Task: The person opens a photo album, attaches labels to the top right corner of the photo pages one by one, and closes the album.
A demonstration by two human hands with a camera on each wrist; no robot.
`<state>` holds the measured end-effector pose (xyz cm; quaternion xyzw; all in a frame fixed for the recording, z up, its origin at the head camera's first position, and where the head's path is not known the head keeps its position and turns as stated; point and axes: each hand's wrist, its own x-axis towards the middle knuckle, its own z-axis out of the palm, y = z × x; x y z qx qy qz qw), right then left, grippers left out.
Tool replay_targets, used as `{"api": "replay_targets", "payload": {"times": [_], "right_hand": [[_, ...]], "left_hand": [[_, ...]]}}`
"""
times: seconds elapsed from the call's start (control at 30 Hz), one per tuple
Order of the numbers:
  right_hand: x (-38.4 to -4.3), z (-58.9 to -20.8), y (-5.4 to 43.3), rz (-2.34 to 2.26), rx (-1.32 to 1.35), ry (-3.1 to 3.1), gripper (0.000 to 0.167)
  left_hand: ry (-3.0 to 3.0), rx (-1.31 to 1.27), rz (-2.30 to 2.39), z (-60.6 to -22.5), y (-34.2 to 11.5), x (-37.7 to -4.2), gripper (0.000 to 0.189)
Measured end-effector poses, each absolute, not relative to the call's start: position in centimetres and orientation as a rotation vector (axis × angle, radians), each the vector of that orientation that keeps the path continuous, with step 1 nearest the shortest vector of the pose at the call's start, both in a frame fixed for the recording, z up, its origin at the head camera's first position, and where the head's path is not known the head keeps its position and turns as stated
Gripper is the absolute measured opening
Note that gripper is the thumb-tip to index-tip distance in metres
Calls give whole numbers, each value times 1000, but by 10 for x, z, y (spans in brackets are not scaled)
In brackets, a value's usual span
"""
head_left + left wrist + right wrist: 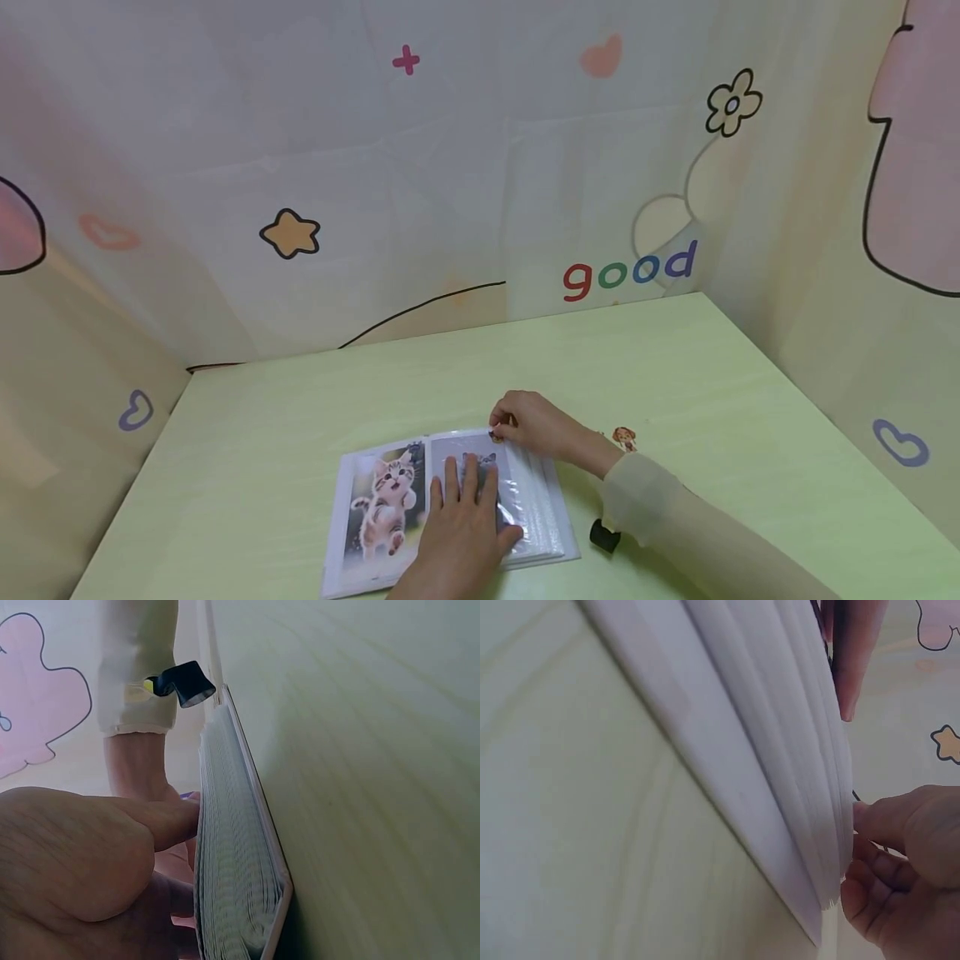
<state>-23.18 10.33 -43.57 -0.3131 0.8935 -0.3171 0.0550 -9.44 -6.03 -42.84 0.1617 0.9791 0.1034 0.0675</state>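
A photo album (562, 533) lies spread on the table, showing a kitten photo (387, 500) on its left page and a grey cat photo (450, 450), partly covered, on the right. My left hand (461, 533) rests flat on the right page, fingers spread. At that page's upper right corner, my right hand (536, 421) pinches a small brown sticker (495, 436) between thumb and forefinger, mostly hidden by the fingertips. The right wrist view has the curled fingers of that hand beside the stacked album pages (780, 735).
A cartoon dog sticker (624, 438) lies on the pale green table (300, 400), right of the album and just beyond the right forearm. A black camera mount (604, 536) hangs under the right sleeve. Printed cloth walls (450, 167) stand behind and at both sides.
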Motion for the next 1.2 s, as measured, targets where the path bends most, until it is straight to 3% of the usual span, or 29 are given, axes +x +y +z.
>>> {"api": "replay_targets", "payload": {"times": [0.47,1.2], "right_hand": [[-193,-431,128,-650,-1293,2875,35],[-176,-434,133,-326,-1238,2812,52]], "left_hand": [[2981,497,268,-427,-59,-93,82],[2959,536,225,-430,-59,-92,83]]}}
